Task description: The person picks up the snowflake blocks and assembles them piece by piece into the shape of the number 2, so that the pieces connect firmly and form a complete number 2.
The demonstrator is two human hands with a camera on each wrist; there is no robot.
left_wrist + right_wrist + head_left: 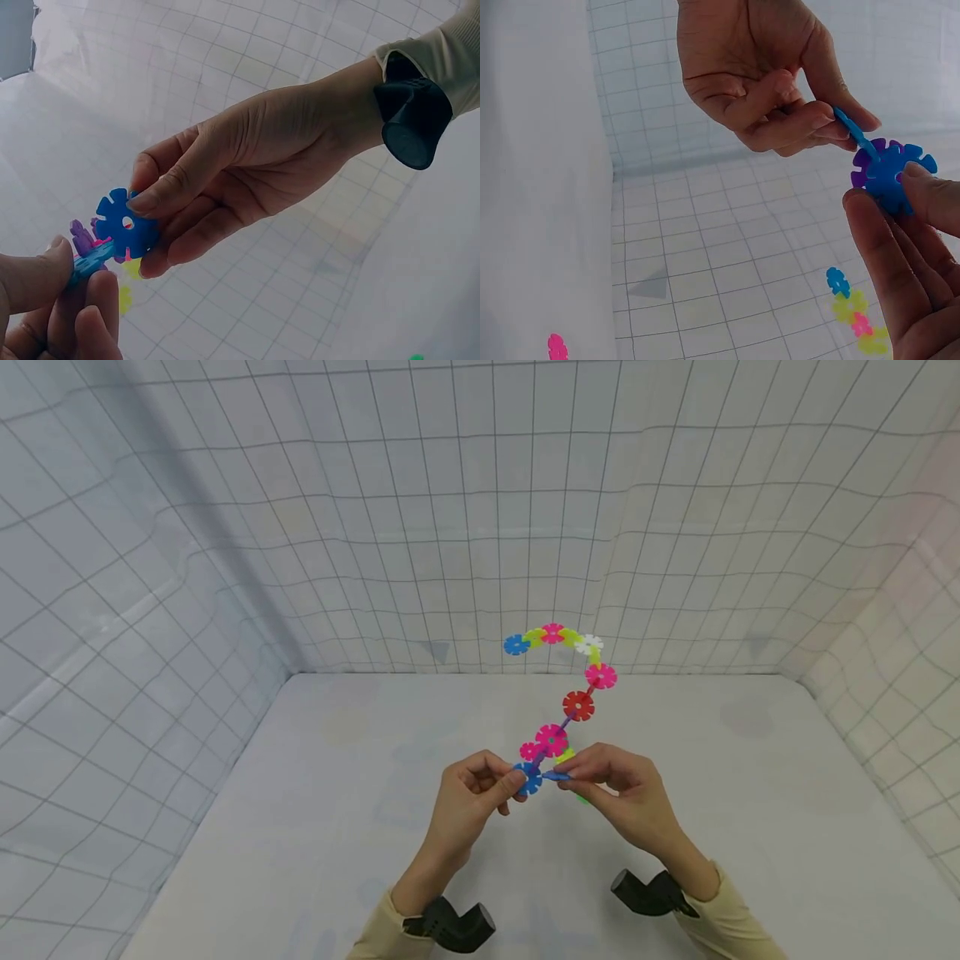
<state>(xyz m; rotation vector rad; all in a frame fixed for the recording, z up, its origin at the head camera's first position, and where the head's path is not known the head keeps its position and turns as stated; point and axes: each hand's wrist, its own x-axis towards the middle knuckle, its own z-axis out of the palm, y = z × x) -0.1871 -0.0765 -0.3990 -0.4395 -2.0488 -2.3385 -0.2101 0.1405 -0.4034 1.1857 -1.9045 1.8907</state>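
Note:
My left hand [468, 802] pinches a blue notched disc [531, 780] between thumb and fingers; its flat face shows in the left wrist view. A second blue notched disc [90, 262] is pinched by my right hand [630, 797]. That second disc stands edge-on, its tip meeting the first disc's rim; how deep the notches engage, I cannot tell. Behind the left-held disc sits a purple disc [859, 174]. From there a chain of linked discs curves away, with a pink disc [551, 739], a red disc [578, 695] and a white disc [589, 645].
The chain's far end is a blue disc [516, 645]. A small pink disc [529, 751] lies beside the chain near my left fingers. Yellow [566, 754] and green [582, 800] pieces are partly hidden by my right hand. White gridded sheets [480, 527] surround the white table [300, 793].

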